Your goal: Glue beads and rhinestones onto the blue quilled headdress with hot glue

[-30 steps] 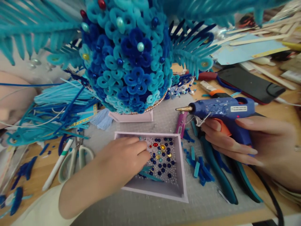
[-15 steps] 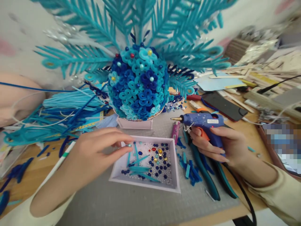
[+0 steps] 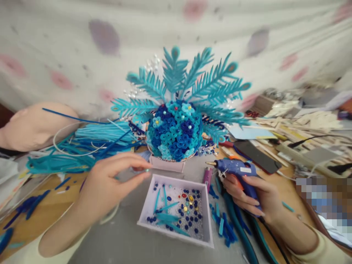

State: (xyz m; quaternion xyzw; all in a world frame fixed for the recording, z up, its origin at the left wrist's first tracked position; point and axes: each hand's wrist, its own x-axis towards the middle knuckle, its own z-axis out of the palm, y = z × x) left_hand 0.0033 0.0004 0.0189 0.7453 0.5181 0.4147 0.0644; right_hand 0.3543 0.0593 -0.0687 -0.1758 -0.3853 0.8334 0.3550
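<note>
Between thumb and forefinger, my left hand [image 3: 115,183] pinches a small pale turquoise bead [image 3: 147,170], just left of the tray's upper corner. My right hand [image 3: 250,194] grips a blue hot glue gun [image 3: 236,168], its nozzle pointing left. The white tray [image 3: 141,214] below holds blue beads, tiny pearls, turquoise strips and a few red and gold gems. Behind it stands a headpiece [image 3: 176,135] covered in blue looped flowers, with turquoise feather-shaped sprays fanning out above and a beaded lower edge. A few of its flowers have bead centres.
Turquoise and blue pipe cleaners [image 3: 101,134] lie in bundles at left, near a mannequin head [image 3: 41,126]. Teal-handled pliers [image 3: 239,223], blue scraps [image 3: 227,231] and a purple lighter [image 3: 207,178] lie right of the tray. A dark phone [image 3: 257,156] and wooden sticks are farther right.
The camera view has tilted up, so the whole headpiece and the curtain behind now show. My left hand, still pinching the bead, is now beside the tray rather than over its corner.
</note>
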